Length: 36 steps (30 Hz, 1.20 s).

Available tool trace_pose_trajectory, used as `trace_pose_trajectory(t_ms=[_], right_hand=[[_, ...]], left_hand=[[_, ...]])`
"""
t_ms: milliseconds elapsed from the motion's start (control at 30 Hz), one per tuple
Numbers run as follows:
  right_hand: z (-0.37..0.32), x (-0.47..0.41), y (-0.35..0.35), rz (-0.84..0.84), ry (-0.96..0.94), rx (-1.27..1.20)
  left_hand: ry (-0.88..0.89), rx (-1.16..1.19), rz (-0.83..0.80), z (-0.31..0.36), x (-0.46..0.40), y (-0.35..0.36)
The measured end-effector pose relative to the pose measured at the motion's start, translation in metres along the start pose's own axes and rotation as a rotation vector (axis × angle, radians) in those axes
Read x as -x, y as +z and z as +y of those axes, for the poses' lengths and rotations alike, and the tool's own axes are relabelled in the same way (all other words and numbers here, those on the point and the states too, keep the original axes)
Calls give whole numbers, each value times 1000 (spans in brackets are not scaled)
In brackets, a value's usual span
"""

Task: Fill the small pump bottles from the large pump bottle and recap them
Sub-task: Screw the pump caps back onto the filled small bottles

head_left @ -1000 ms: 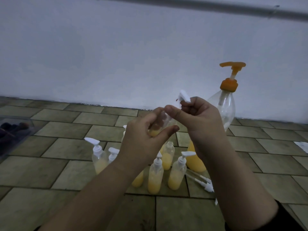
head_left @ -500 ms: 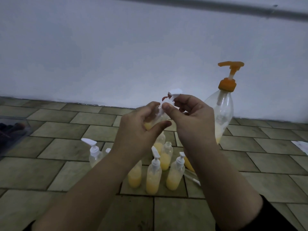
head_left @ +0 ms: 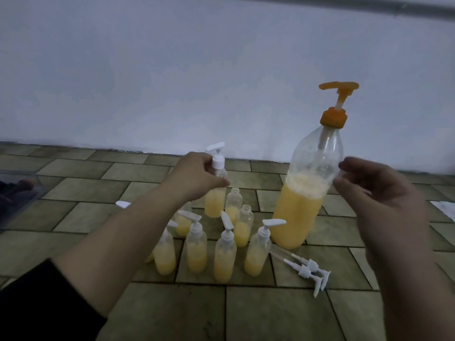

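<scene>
My left hand (head_left: 194,178) grips a small capped pump bottle (head_left: 216,193) with yellow liquid by its neck, at the back of the group. My right hand (head_left: 369,190) hovers with relaxed fingers, holding nothing, just right of the large pump bottle (head_left: 302,200), which has an orange pump and is about half full of yellow liquid. Several small capped bottles (head_left: 222,252) stand in front. Two small uncapped bottles (head_left: 242,225) stand behind them. Two loose white pump caps (head_left: 305,269) lie on the floor to the right.
Everything stands on a tiled floor (head_left: 283,313) near a white wall (head_left: 197,70). A clear plastic box (head_left: 17,193) sits at the far left. A white paper (head_left: 443,207) lies at the right edge.
My right hand has let go of the small bottle's cap and moved right. My left hand has carried the capped bottle down and away to the back of the group.
</scene>
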State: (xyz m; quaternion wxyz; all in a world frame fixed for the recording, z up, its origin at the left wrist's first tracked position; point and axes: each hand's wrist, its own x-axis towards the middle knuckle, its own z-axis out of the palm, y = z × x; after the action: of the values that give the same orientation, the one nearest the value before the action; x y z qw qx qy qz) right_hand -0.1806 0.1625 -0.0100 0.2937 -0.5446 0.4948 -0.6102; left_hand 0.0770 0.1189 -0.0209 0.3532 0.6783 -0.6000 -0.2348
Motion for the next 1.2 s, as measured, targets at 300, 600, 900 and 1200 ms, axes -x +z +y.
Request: trace_pose_trajectory(t_ms=[300, 600, 900, 1200], right_hand=[[59, 24, -20, -21, 190, 114], [71, 27, -22, -42, 217, 171], [87, 28, -18, -56, 221, 240], [131, 38, -14, -335, 205, 1009]], left_hand=[[-140, -84, -179, -11, -9, 22], [-318, 29, -282, -9, -15, 18], [-365, -102, -435, -15, -19, 20], [-164, -311, -508, 2, -20, -2]])
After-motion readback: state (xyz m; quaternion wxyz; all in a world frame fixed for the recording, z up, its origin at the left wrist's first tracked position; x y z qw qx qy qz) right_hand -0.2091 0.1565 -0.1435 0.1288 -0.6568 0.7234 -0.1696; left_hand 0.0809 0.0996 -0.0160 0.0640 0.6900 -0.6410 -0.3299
